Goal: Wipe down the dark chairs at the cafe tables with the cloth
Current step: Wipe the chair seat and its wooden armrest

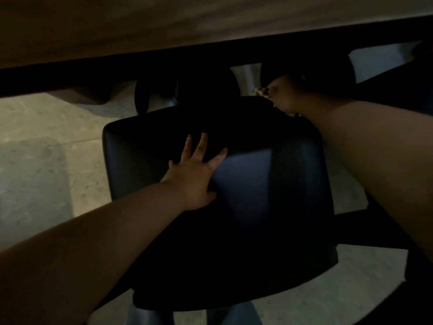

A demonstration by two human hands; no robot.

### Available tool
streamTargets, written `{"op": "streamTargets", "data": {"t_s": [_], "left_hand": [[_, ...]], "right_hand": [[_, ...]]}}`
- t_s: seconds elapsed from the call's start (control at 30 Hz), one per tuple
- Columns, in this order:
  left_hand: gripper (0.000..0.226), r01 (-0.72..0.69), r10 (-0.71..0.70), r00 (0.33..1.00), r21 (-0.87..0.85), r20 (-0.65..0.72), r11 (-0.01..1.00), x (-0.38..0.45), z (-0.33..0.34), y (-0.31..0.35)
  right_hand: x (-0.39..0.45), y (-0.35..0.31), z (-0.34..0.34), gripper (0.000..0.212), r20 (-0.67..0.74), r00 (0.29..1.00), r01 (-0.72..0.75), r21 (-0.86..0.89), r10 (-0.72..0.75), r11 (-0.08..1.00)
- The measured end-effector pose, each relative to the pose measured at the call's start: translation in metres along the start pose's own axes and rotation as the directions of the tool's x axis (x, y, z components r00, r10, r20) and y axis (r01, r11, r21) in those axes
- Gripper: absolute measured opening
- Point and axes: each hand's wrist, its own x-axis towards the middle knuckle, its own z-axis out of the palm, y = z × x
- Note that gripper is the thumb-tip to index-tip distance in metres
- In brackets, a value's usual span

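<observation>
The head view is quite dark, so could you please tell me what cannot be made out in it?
- Patterned cloth: only a scrap shows; the right hand covers the rest.
- Right hand's fingers: blurred and in shadow, so the grip is unclear.
- Dark padded chair: its far part is lost in shadow under the brown wooden table; legs hidden beneath the seat.
- Left hand: flat on the chair; forearm cut off by the frame's edge.

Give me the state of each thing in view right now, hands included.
left hand: fingers spread, flat on the chair seat
right hand: at the seat's far right corner, gripping the cloth
cloth: bunched, mostly hidden by the hand
dark chair: upright, its far edge at the table's edge
table: edge above the chair's far end
</observation>
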Motion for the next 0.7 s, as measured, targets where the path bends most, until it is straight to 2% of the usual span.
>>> {"op": "streamTargets", "data": {"t_s": [0.1,0.13,0.2,0.33,0.4,0.5,0.63,0.7], "left_hand": [[0.124,0.067,-0.072,0.995,0.079,0.073,0.995,0.020,0.011,0.030],[0.129,0.092,-0.101,0.992,0.119,0.075,0.989,0.023,0.015,0.035],[0.133,0.117,-0.127,0.991,0.175,0.046,0.978,0.024,0.021,0.039],[0.133,0.131,-0.143,0.989,0.211,0.043,0.969,0.023,0.023,0.040],[0.133,0.132,-0.146,0.988,0.217,0.052,0.967,0.022,0.022,0.042],[0.131,0.141,-0.160,0.985,0.236,0.064,0.961,0.020,0.020,0.043],[0.130,0.142,-0.165,0.983,0.243,0.077,0.960,0.020,0.017,0.047],[0.129,0.158,-0.183,0.980,0.255,0.077,0.954,0.020,0.016,0.049]], "right_hand": [[-0.001,0.021,-0.011,0.035,-0.023,0.998,-0.061,0.002,0.062,0.998],[0.000,0.026,-0.013,0.031,-0.029,0.996,-0.082,0.007,0.082,0.997],[0.003,0.033,-0.016,0.036,-0.031,0.987,-0.154,0.038,0.155,0.987],[0.009,0.047,-0.022,0.048,-0.031,0.940,-0.327,0.219,0.341,0.920],[0.004,0.063,-0.023,0.045,-0.014,0.936,-0.325,0.341,0.351,0.882],[-0.023,0.077,-0.016,0.035,0.069,0.910,-0.348,0.664,0.409,0.662],[-0.050,0.082,-0.004,0.040,0.180,0.839,-0.466,0.724,0.513,0.509],[-0.067,0.085,0.012,0.038,0.129,0.796,-0.496,0.698,0.592,0.516]]}}
